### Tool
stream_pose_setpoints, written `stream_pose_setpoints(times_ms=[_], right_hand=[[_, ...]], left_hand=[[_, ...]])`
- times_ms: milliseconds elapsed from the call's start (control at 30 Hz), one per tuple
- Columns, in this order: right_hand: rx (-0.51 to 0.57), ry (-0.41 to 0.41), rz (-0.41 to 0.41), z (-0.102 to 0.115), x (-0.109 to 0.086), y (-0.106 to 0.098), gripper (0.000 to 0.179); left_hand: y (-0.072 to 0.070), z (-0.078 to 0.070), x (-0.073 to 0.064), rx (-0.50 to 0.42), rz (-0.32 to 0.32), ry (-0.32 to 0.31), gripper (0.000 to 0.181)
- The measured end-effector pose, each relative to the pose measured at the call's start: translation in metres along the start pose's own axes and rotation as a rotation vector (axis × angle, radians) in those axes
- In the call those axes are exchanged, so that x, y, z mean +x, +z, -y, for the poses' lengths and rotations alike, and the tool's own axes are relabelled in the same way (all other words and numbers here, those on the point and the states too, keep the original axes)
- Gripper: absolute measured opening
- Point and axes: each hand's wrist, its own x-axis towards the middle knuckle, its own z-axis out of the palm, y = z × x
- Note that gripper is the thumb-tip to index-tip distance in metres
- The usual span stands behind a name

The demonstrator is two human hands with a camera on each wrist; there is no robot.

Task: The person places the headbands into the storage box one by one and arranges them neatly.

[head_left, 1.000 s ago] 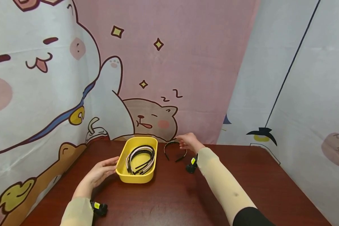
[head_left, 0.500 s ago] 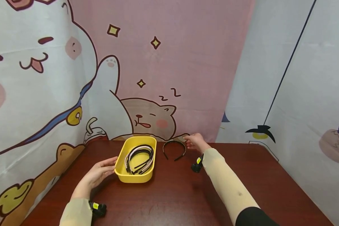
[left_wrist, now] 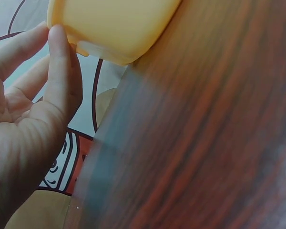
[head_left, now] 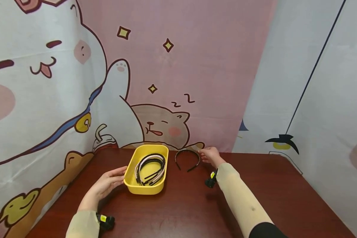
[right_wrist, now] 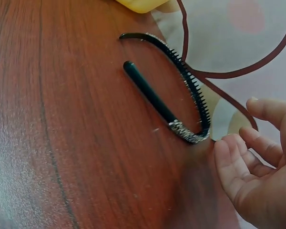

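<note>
A yellow plastic tub (head_left: 145,189) stands on the table with several black and light-coloured headbands (head_left: 150,165) inside. At its left side is my left hand (head_left: 108,181), its straight fingers touching the rim. The left wrist view shows those fingertips (left_wrist: 58,36) right at the tub's edge. To the right of the tub lies a black toothed headband (right_wrist: 190,86) with glittery stones along its band, its two ends pointing toward me in the head view. My right hand (head_left: 211,156) is just beside its right side, fingers loosely bent and holding nothing.
The dark reddish-brown table (head_left: 178,211) reaches back to a cartoon-printed cloth (head_left: 214,82) hanging behind it. More printed cloth runs along the left and right sides. Dark wrist cameras (head_left: 106,222) are worn under both light sleeves.
My right hand has moved right, from over the headband's upper right part to just beside it. The headband lies uncovered. My left hand stays at the tub; the head view has shifted slightly.
</note>
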Motion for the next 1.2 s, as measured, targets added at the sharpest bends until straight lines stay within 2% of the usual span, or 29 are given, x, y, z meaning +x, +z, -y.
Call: stream_pose_setpoints(times_ms=[233,433,800,1200], right_hand=[[0.004,-0.023,-0.04,-0.017,0.006,-0.001,0.028],[-0.005,-0.03,-0.04,-0.029,0.008,0.001,0.036],[0.012,-0.02,-0.081,-0.027,0.015,0.009,0.034],[-0.025,-0.014,-0.095,-0.031,0.02,0.011,0.026]], left_hand=[[0.003,0.002,0.003,-0.006,-0.001,0.0,0.061],[0.002,0.002,0.002,-0.024,-0.008,-0.008,0.062],[0.001,-0.003,0.002,-0.02,-0.042,-0.017,0.061],[0.002,0.0,0.005,-0.009,-0.032,-0.035,0.062]])
